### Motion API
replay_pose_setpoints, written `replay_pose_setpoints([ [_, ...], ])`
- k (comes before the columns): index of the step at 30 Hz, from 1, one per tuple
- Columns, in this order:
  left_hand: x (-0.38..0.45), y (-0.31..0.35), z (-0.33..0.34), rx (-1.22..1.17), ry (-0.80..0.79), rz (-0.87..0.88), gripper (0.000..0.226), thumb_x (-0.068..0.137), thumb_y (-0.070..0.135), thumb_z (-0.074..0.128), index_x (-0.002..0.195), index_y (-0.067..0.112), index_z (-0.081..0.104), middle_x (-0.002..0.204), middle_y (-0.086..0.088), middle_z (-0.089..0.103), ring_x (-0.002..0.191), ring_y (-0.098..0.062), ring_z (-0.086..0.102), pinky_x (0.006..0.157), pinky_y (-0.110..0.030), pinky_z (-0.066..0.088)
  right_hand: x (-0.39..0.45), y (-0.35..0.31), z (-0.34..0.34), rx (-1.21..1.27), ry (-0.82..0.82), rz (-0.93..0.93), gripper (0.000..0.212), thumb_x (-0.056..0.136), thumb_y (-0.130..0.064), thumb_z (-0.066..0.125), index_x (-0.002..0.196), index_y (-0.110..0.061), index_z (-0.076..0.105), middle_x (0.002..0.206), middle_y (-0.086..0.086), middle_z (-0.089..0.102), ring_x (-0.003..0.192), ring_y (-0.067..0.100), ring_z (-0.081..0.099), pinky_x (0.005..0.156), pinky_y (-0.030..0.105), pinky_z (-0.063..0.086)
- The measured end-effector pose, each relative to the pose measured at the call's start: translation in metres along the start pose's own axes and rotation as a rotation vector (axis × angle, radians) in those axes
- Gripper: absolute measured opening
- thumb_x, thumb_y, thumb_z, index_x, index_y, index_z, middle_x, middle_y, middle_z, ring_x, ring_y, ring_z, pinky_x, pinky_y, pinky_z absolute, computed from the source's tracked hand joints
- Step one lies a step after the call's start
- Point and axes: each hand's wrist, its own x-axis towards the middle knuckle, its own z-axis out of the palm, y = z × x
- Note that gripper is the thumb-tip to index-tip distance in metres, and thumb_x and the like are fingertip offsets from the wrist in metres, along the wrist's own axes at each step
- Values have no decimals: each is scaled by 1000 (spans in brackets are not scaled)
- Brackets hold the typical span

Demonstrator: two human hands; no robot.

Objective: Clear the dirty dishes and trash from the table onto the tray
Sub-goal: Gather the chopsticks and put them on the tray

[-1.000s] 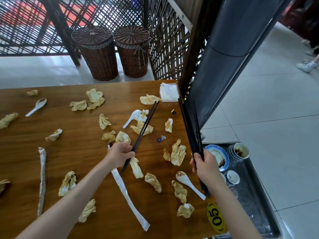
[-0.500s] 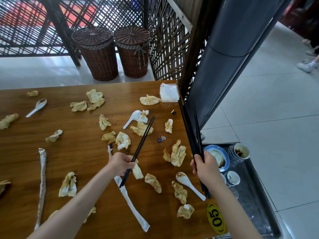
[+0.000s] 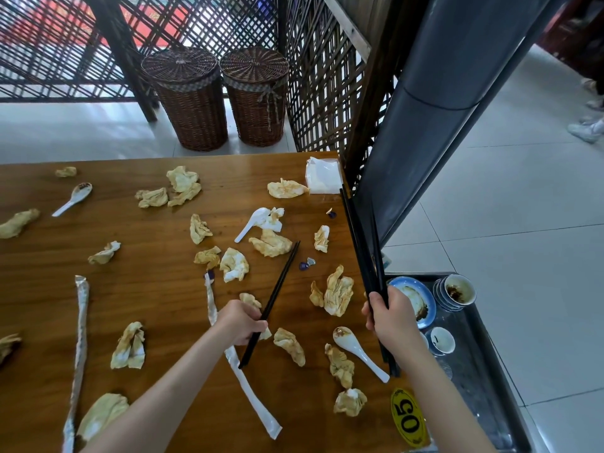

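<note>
On the tray (image 3: 483,364) sit only a plate (image 3: 412,300) and cups (image 3: 455,291). The left hand (image 3: 242,323) grips 1 pair of chopsticks (image 3: 277,294), the right hand (image 3: 390,317) a bundle (image 3: 361,243). Napkins (image 3: 336,291) and 3 spoons (image 3: 358,353) litter the bench (image 3: 147,289); most clearing remains.

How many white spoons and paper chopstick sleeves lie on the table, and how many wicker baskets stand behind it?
White spoons: 3
Paper chopstick sleeves: 2
Wicker baskets: 2
Total: 7
</note>
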Motion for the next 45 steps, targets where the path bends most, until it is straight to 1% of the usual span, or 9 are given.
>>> replay_pose_setpoints([
  [3, 0, 5, 0, 109, -3, 8, 18, 76, 15, 78, 77, 18, 60, 84, -7, 67, 74, -18, 66, 57, -26, 57, 0, 1, 0, 2, -6, -1, 16, 99, -17, 40, 87, -15, 51, 70, 6, 57, 53, 12, 49, 47, 18, 41],
  [8, -1, 11, 4, 272, 21, 36, 17, 79, 20, 75, 89, 13, 63, 87, -6, 65, 74, -19, 66, 63, -26, 58, 0, 1, -2, 0, -3, 4, 15, 99, -18, 41, 89, -16, 51, 71, 5, 57, 54, 11, 50, 45, 15, 41],
  [13, -3, 15, 12, 401, 58, 78, 20, 81, 24, 73, 92, 9, 66, 76, -3, 63, 57, -12, 60, 56, -20, 54, 2, 3, -4, -11, -6, 6, 15, 99, -18, 41, 88, -15, 51, 72, 5, 58, 54, 12, 50, 47, 17, 41],
  [18, -7, 14, 17, 494, 125, 129, 24, 78, 24, 76, 93, 8, 68, 93, -6, 66, 81, -18, 63, 66, -23, 52, 3, 4, -5, 11, -16, 3, 17, 99, -16, 41, 85, -15, 51, 68, 5, 56, 52, 12, 49, 46, 18, 42],
  [23, -9, 12, 17, 513, 174, 194, 22, 73, 22, 80, 84, 9, 67, 96, -1, 64, 87, -19, 64, 72, -28, 55, 3, 6, -5, 15, -17, 6, 17, 99, -15, 41, 86, -15, 51, 69, 5, 56, 53, 13, 49, 46, 19, 42],
  [34, 11, 64, 12, 618, 326, 341, 24, 79, 40, 72, 82, 18, 62, 80, 0, 62, 72, -18, 59, 55, -27, 46, 12, 5, -7, -39, -5, -1, 18, 99, -17, 41, 84, -14, 51, 70, 4, 58, 52, 11, 49, 47, 18, 42],
  [38, 24, 82, 27, 671, 314, 316, 33, 76, 44, 73, 73, 16, 57, 72, 0, 58, 64, -15, 55, 47, -26, 41, 17, 3, -6, -39, -8, -6, 18, 99, -18, 41, 85, -14, 51, 69, 3, 57, 51, 11, 48, 44, 16, 41],
  [41, 29, 84, 37, 712, 305, 274, 36, 74, 35, 78, 74, 16, 47, 72, 2, 49, 66, -15, 51, 50, -27, 40, 18, 4, -5, -38, -10, -18, 18, 99, -18, 41, 85, -14, 51, 68, 3, 57, 50, 10, 48, 43, 14, 41],
  [45, 36, 82, 42, 743, 346, 268, 19, 82, 14, 70, 95, 13, 57, 89, -5, 57, 79, -21, 55, 57, -29, 43, 18, 5, -4, -45, -13, -29, 18, 99, -18, 41, 85, -14, 52, 67, 2, 57, 50, 9, 49, 44, 14, 42],
])
